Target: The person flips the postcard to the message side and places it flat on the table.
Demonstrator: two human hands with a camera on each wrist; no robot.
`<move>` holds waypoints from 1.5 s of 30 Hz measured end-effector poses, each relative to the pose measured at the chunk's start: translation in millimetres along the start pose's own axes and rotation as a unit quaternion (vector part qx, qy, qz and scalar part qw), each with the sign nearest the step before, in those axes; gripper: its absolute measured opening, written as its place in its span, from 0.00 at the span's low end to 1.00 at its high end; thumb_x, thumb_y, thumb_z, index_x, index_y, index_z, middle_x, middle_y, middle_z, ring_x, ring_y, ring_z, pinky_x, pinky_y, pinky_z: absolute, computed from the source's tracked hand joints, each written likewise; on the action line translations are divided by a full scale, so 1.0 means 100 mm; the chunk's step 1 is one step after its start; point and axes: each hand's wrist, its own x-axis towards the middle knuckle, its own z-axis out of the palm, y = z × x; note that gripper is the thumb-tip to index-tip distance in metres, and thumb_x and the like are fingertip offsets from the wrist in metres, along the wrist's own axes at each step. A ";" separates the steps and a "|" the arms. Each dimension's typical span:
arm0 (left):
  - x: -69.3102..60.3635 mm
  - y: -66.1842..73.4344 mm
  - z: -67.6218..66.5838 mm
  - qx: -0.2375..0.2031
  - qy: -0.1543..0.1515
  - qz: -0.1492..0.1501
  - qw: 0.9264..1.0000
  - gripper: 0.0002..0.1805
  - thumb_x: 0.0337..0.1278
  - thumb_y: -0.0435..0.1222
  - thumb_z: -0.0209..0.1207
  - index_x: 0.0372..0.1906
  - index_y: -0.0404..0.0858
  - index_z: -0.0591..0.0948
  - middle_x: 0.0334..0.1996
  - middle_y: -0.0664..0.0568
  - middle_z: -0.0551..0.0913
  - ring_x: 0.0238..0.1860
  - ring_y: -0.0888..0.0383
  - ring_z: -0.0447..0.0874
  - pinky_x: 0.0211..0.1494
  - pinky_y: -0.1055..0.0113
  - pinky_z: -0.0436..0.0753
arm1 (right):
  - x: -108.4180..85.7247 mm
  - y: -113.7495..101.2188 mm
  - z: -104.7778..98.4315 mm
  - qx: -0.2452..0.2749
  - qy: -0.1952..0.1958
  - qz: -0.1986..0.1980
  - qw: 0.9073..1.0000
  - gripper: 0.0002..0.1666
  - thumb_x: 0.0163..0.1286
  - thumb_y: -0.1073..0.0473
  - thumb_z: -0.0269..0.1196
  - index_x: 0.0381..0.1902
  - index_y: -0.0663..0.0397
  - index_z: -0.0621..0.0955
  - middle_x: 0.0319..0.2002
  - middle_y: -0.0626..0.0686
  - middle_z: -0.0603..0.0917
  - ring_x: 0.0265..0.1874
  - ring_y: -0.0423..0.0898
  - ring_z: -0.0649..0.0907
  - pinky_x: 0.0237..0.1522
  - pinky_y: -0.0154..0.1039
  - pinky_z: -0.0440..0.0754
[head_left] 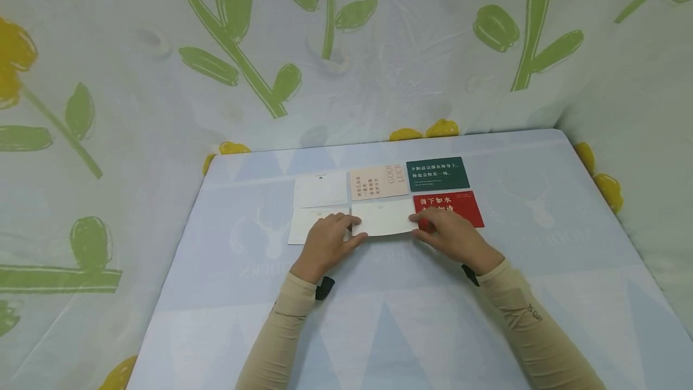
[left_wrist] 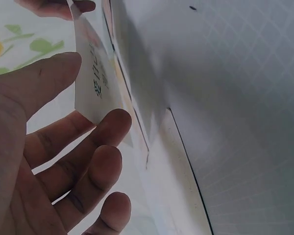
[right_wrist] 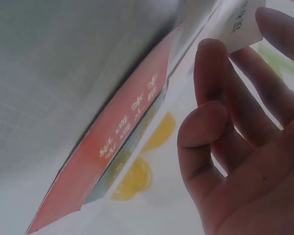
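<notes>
Both hands hold a white card (head_left: 384, 218) by its two short ends, in the middle of the front row. My left hand (head_left: 331, 239) pinches its left end between thumb and fingers; in the left wrist view the card (left_wrist: 95, 73) stands tilted off the surface, with dark characters on the side facing that camera. My right hand (head_left: 452, 236) pinches the right end, and its fingers partly cover the red card (head_left: 468, 206). In the right wrist view the held card (right_wrist: 242, 29) shows between thumb and fingers.
Behind the held card lie a white card (head_left: 320, 190), a beige card (head_left: 379, 182) and a green card (head_left: 438, 174). Another white card (head_left: 303, 225) lies partly under the left hand. A patterned pale cloth (head_left: 379, 330) covers the table, and a floral curtain (head_left: 400, 77) hangs behind.
</notes>
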 end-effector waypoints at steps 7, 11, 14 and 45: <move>-0.01 0.00 0.02 0.001 -0.008 0.004 1.000 0.20 0.58 0.49 0.71 0.46 0.39 0.88 0.32 0.54 0.86 0.33 0.56 0.82 0.35 0.62 0.80 | 0.00 0.02 0.03 -0.008 -0.005 0.001 1.000 0.26 0.62 0.55 0.75 0.58 0.52 0.84 0.48 0.50 0.87 0.41 0.46 0.81 0.44 0.44 0.83; -0.01 0.00 0.03 0.003 -0.014 0.003 1.000 0.20 0.59 0.50 0.70 0.46 0.39 0.88 0.33 0.54 0.86 0.34 0.56 0.82 0.35 0.62 0.80 | 0.00 0.03 0.04 -0.012 -0.007 0.000 1.000 0.25 0.62 0.56 0.75 0.57 0.52 0.84 0.47 0.50 0.87 0.40 0.46 0.81 0.45 0.43 0.83; -0.01 0.01 0.03 0.004 -0.018 0.002 1.000 0.19 0.59 0.49 0.70 0.46 0.39 0.88 0.33 0.55 0.86 0.34 0.56 0.82 0.36 0.62 0.80 | 0.00 0.04 0.04 -0.014 -0.009 -0.003 1.000 0.25 0.62 0.56 0.75 0.57 0.52 0.85 0.46 0.50 0.87 0.39 0.45 0.81 0.45 0.43 0.84; -0.09 0.05 0.03 0.003 -0.064 0.000 0.998 0.17 0.60 0.48 0.70 0.46 0.39 0.89 0.22 0.58 0.81 0.26 0.62 0.76 0.34 0.65 0.77 | -0.07 0.00 0.15 -0.061 -0.015 -0.007 0.998 0.20 0.58 0.55 0.78 0.50 0.49 0.89 0.45 0.50 0.85 0.44 0.48 0.84 0.46 0.44 0.85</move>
